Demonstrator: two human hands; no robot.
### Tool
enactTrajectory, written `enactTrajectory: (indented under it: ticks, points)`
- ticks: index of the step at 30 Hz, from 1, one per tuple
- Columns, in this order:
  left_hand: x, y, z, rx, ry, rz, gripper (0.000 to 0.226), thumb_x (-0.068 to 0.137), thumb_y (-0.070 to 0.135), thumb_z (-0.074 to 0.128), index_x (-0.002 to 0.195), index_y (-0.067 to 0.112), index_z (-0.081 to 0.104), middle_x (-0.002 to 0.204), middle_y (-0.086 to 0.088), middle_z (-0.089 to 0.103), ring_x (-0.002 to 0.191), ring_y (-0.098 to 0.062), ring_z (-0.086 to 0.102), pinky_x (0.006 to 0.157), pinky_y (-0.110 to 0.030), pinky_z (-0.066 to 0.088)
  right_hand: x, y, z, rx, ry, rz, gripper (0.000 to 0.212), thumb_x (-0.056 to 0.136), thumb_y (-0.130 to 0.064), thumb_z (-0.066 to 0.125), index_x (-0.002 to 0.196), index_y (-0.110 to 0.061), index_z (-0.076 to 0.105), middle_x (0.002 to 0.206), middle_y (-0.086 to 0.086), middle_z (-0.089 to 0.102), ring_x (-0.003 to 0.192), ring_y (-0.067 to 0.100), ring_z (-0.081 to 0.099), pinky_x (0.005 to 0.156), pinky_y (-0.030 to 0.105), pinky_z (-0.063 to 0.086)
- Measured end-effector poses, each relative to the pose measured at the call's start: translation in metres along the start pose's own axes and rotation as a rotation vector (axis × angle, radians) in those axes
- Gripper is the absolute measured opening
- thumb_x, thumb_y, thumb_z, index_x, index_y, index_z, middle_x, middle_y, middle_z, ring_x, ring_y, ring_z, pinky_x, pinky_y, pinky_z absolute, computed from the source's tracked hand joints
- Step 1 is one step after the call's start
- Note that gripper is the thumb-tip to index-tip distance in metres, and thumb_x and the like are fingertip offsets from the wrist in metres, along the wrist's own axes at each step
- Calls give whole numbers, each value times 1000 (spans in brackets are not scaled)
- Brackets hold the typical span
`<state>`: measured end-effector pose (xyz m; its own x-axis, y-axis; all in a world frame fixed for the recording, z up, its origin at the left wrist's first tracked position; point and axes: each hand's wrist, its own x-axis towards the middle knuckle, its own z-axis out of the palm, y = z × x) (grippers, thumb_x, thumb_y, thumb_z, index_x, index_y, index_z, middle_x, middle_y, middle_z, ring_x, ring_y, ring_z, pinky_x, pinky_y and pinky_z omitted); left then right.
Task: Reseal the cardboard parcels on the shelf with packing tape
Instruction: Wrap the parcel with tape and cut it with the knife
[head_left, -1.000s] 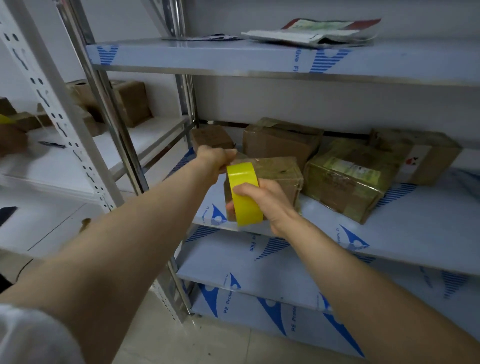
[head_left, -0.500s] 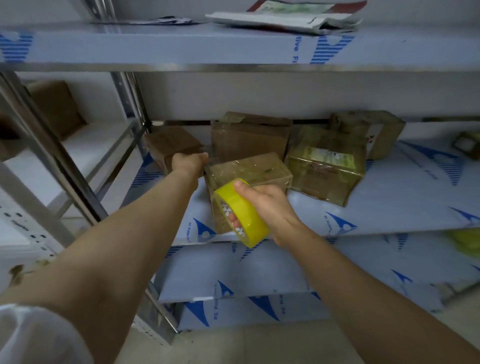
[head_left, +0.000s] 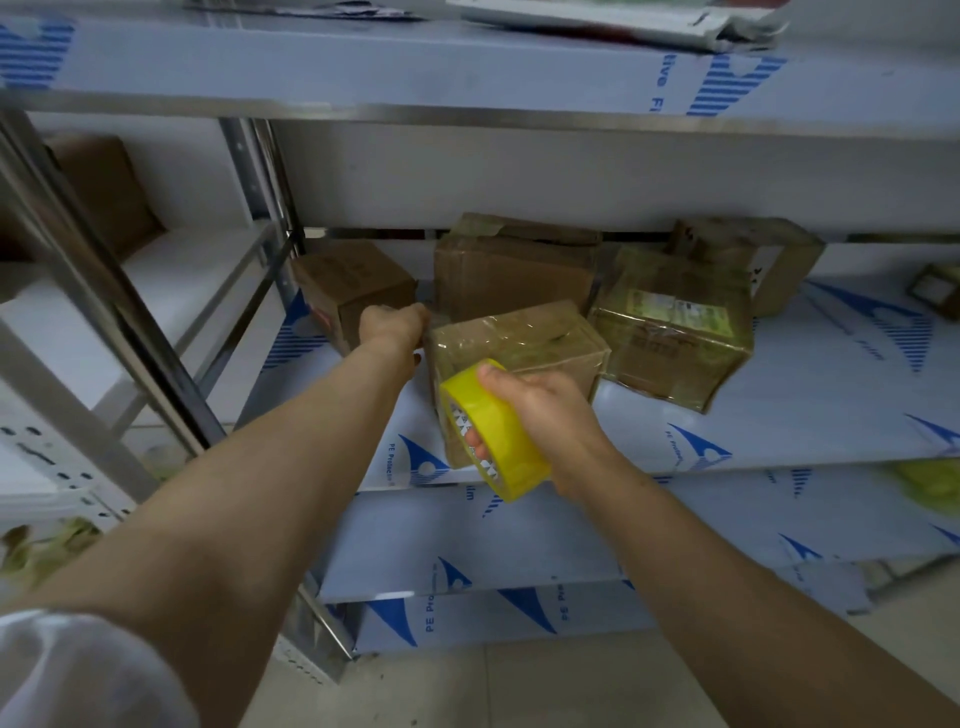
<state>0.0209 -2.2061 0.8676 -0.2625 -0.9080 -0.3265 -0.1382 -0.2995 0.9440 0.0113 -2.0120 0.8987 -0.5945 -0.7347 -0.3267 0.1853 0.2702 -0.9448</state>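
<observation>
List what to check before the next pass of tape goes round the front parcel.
1. Grip of right hand on tape roll: ok.
2. Placement of left hand at the far left corner of front parcel: ok.
3. What the left hand holds there: cannot tell.
4. Seat of front parcel flat on shelf: ok.
5. Tape end stuck to front parcel: cannot tell.

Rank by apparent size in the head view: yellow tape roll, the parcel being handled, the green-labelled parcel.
Largest: green-labelled parcel and handled parcel, too alike to rank; the handled one is partly hidden.
Smallest: yellow tape roll, though nearest the camera.
</observation>
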Motion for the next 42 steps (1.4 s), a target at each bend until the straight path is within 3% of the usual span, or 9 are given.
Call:
enactTrajectory:
  ticks: [6,11,20,22,26,29,32,35,42]
  points:
    - [-1,-5,2,-51,-7,-46,22,87,6,61,80,6,40,78,-9,49,63,-18,51,50,-29,48,5,13,0,24,14,-8,35,90,-32,64,83,2,63,63,18,66,52,28,62,67,41,54]
    - [-2,-5,0,-63,-34,-77,39,86,13,65,117,5,44,100,-15,55,65,-18,54,48,-30,49,5,20,-2,23,25,-9,32,90,-29,64,72,-3,63,62,16,66,57,29,63,71,45,56]
    - [1,-9,7,-7,-53,-117,32,88,17,63,114,12,45,76,-6,51,60,-14,49,56,-27,45,5,25,-3,26,9,-30,34,90,-31,64,71,-3,63,58,14,65,45,20,62,56,31,54]
    - [-1,-9,7,106,-96,-133,39,90,26,60,123,9,47,90,-7,57,70,-16,53,65,-29,44,6,25,-3,31,7,-32,33,90,-31,64,71,-4,63,59,13,65,45,19,62,56,31,54]
    - [13,-6,-4,480,-97,-125,68,90,44,56,143,7,35,141,-17,41,125,-33,44,93,-38,42,5,25,-2,49,0,-35,31,91,-30,63,72,-5,63,61,13,65,45,18,62,54,29,54]
    - [27,-3,-9,784,88,332,43,91,46,54,110,8,63,114,-18,62,104,-35,57,81,-37,46,6,27,-2,57,10,-35,31,91,-29,63,70,-6,62,59,13,65,47,21,62,59,34,55]
    - [9,-1,4,888,3,684,46,94,51,47,76,11,60,80,-11,60,78,-28,57,64,-32,39,6,28,-3,68,7,-41,31,91,-28,63,71,-4,63,59,14,64,44,19,61,55,31,53]
    - [1,-7,19,1082,-65,734,47,92,56,47,71,14,54,84,-13,61,83,-31,59,64,-32,36,9,29,-4,62,3,-48,32,91,-30,62,71,-5,64,59,14,65,47,22,61,60,35,53]
    - [5,-3,15,1005,-113,631,52,91,56,49,55,18,48,65,-3,49,85,-31,61,63,-31,36,10,31,-5,75,-16,-54,33,92,-31,61,76,-2,64,63,15,65,47,19,62,58,33,53]
